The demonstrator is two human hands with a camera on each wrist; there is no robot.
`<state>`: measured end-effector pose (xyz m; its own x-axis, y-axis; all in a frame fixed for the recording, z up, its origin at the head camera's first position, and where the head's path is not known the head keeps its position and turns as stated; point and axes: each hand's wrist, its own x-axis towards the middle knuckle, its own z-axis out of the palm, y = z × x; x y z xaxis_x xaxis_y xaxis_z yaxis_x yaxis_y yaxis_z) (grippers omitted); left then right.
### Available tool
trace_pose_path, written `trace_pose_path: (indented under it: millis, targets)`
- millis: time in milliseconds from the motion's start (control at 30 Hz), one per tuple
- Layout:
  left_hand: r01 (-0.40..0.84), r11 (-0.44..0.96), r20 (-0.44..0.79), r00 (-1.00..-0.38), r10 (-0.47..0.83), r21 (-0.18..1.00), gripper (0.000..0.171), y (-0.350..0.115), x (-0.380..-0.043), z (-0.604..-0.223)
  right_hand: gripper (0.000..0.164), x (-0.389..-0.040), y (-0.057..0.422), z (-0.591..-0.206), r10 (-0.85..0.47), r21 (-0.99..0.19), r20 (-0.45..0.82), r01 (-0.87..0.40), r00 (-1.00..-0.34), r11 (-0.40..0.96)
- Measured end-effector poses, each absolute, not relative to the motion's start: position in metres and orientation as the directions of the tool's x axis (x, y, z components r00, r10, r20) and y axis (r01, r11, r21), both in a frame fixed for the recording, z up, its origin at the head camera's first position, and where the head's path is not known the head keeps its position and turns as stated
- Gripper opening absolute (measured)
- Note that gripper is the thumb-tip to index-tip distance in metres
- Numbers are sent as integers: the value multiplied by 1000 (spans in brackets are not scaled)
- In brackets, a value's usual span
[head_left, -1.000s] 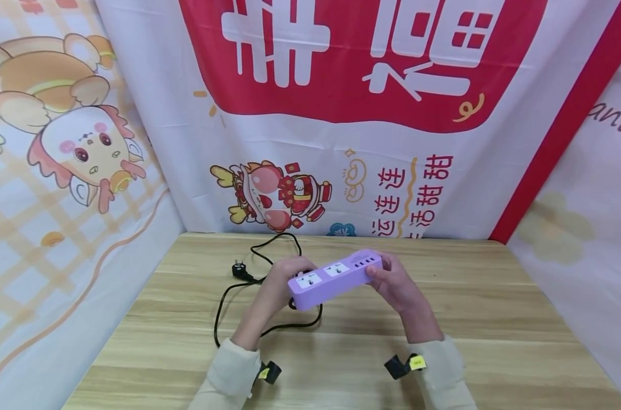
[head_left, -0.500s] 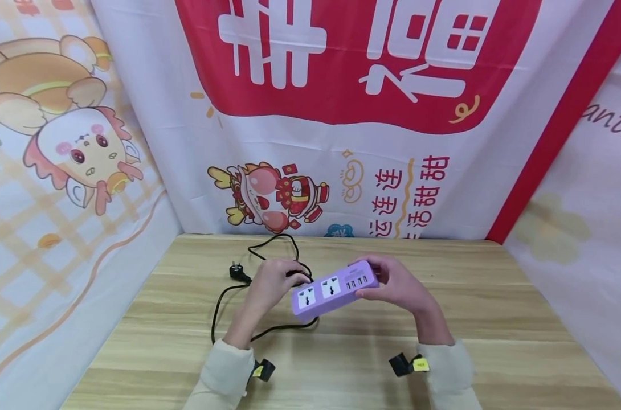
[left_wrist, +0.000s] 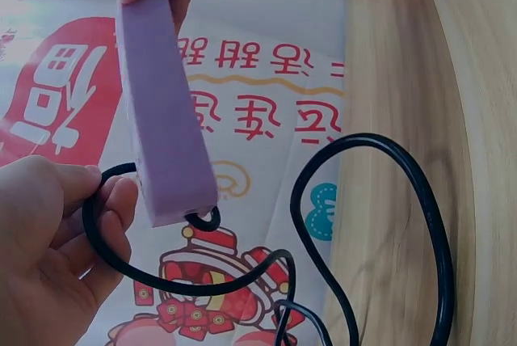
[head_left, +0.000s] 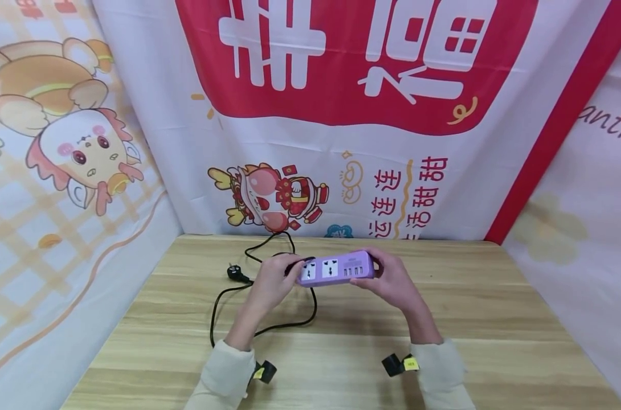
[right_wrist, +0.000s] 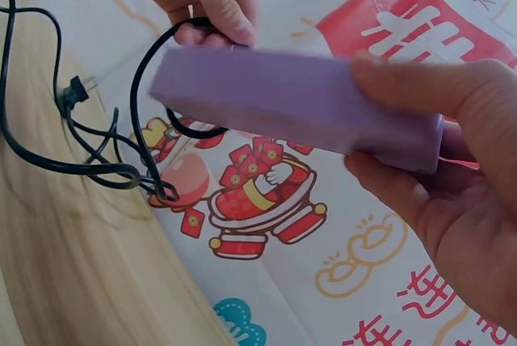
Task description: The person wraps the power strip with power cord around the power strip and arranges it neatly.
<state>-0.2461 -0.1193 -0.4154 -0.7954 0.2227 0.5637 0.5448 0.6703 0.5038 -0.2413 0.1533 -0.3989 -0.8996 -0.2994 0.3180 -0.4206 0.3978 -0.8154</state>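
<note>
A purple power strip (head_left: 336,269) is held up above the table, its two white sockets and row of USB ports facing up in the head view. My right hand (head_left: 392,279) grips its right end, thumb on one side and fingers on the other, as the right wrist view shows. At the strip's left end, my left hand (head_left: 274,282) pinches the black cord (left_wrist: 194,288) between thumb and fingers. That cord leaves the strip's end face and loops back past the fingers. The strip's smooth purple side (left_wrist: 161,103) shows in the left wrist view.
The cord's black plug (head_left: 236,273) lies on the wooden table (head_left: 469,307), left of my left hand, with loops of cord around it. A printed cloth (head_left: 300,136) hangs along the table's back edge. Cloth walls (head_left: 74,228) stand on both sides.
The power strip has moved up slightly and its tilt has levelled out. My left fingers have come close over its left end with the cord. The right hand keeps its grip.
</note>
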Motion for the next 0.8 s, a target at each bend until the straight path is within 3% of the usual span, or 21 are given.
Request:
trace_pose_path:
  millis: [200, 400, 567, 800]
  targets:
    - [544, 543, 551, -817, 169, 640, 21, -114, -245, -415, 57, -246, 153, -402, -181, -836, 372, -413, -910, 362]
    - [555, 469, 559, -816, 146, 688, 18, -104, -241, -412, 58, -251, 149, -408, -43, -921, 311, -312, -949, 233]
    - [555, 420, 575, -813, 89, 718, 7, -97, -239, -414, 54, -254, 142, -412, 37, -971, 234, -231, -972, 59]
    - [549, 396, 566, -820, 85, 736, 9, -95, -240, -418, 52, -254, 132, -413, 87, -958, 189, -204, -978, -203]
